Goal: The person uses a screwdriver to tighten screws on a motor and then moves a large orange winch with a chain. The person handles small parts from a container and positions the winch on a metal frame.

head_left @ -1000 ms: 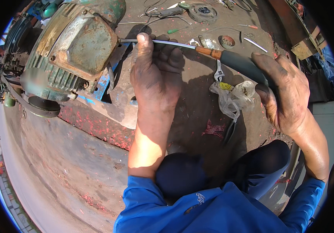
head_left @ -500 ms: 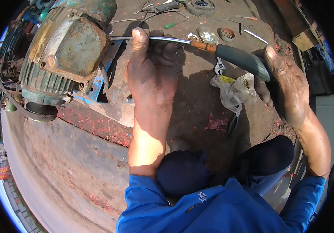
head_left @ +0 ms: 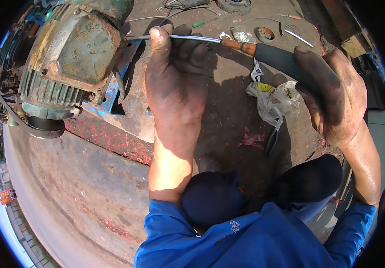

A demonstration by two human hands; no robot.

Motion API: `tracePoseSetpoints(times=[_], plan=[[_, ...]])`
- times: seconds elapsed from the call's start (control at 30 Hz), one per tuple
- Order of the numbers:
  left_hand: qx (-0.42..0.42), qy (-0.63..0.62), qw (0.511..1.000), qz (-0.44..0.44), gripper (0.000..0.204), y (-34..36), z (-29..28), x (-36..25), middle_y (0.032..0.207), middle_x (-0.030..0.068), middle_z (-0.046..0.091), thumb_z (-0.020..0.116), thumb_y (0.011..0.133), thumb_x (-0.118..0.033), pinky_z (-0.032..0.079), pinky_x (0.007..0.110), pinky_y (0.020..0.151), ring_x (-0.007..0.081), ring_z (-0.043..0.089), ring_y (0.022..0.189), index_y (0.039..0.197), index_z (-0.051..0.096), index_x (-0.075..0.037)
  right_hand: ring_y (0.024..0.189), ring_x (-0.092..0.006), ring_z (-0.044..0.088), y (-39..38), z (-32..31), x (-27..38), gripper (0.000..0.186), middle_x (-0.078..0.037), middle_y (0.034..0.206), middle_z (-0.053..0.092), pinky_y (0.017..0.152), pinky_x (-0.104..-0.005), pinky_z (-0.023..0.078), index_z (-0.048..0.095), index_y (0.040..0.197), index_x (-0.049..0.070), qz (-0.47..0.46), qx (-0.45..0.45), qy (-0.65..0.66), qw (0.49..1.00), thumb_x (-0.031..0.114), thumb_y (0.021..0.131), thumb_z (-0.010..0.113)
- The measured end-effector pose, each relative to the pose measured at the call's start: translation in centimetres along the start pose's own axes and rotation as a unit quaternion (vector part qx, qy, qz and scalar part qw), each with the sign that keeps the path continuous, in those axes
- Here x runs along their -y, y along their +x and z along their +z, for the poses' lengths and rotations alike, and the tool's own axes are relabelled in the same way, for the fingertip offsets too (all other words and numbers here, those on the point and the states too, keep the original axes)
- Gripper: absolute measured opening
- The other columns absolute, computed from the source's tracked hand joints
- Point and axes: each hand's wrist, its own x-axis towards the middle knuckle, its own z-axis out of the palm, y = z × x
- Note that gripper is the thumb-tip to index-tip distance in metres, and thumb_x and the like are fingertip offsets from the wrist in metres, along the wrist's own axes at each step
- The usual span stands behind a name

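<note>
One long screwdriver [head_left: 239, 46] at the side of an electric motor's [head_left: 49, 91] rusty terminal box [head_left: 87, 51] — shaft [head_left: 197, 39] between thumb and fingers of the left hand [head_left: 174, 80], handle [head_left: 279, 60] in the curled right hand [head_left: 344, 100]. Best kept straight and pressed firmly to avoid slipping. On the ground [head_left: 228, 116]: clear plastic bag [head_left: 268, 107], something yellow [head_left: 266, 88] inside or atop; round bowl [head_left: 270, 34], contents unclear.

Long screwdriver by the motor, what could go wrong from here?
The screwdriver might slip at the edge of the rusty cover on the motor, scraping the left hand that holds the shaft nearby. The right hand looks grimy and could slide on the dark handle.
</note>
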Motion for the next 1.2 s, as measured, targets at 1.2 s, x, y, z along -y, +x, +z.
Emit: tracePoseSetpoints(times=[1.2], plan=[[-0.060, 0.064, 0.994, 0.063, 0.020, 1.2, -0.2, 0.2, 0.082, 0.0033, 0.062, 0.065, 0.087, -0.027, 0.050, 0.028, 0.065, 0.0148, 0.059, 0.073, 0.090, 0.060, -0.008, 0.061, -0.0121, 0.050, 0.5, -0.8, 0.2, 0.040, -0.008, 0.074, 0.054, 0.053, -0.0271, 0.040, 0.056, 0.101, -0.003, 0.214, 0.068, 0.256, 0.940, 0.034, 0.097, 0.042]])
